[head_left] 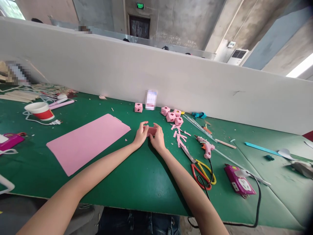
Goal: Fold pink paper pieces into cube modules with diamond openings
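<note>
Between my two hands, a small folded piece of pink paper is held just above the green table. My left hand grips its left end, with the thumb on the near side. At the right end, my right hand pinches it, thumb toward the left. Fingers partly cover the piece, so its full shape is hidden. A large pink sheet lies flat to the left. Beyond my hands stands one pink paper box with dark diamond cutouts. Several similar boxes cluster at the right, beside pink paper scraps.
Scissors with red and yellow handles and a pink glue gun lie on the right. Farther right is a purple power strip with a black cord. A paper cup tilts at left. A white partition borders the table's back.
</note>
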{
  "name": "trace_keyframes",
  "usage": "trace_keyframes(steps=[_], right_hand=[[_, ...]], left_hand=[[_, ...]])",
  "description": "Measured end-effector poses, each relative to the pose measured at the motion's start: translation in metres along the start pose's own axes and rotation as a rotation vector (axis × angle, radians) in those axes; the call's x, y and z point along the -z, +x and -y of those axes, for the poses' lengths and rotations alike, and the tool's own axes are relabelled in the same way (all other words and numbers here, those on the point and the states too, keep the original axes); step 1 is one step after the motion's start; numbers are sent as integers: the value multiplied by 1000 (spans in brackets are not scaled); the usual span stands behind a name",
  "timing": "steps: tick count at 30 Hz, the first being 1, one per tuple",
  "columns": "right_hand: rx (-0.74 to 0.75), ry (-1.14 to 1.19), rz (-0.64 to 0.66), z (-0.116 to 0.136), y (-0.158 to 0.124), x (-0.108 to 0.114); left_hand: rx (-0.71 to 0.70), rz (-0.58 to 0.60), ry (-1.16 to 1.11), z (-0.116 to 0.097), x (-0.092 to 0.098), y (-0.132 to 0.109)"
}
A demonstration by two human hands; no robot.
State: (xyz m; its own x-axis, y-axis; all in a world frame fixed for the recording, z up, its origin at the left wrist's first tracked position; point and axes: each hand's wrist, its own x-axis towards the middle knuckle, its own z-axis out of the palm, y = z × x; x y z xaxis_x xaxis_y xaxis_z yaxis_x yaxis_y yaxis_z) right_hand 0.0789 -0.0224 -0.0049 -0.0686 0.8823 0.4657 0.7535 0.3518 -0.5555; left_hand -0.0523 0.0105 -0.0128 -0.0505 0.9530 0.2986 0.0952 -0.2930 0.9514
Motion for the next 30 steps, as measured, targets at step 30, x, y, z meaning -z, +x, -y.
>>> trace_keyframes(steps=[30], right_hand=[[75, 52, 39, -4, 3, 6]], left_hand=[[85, 11, 23, -3, -3, 0]])
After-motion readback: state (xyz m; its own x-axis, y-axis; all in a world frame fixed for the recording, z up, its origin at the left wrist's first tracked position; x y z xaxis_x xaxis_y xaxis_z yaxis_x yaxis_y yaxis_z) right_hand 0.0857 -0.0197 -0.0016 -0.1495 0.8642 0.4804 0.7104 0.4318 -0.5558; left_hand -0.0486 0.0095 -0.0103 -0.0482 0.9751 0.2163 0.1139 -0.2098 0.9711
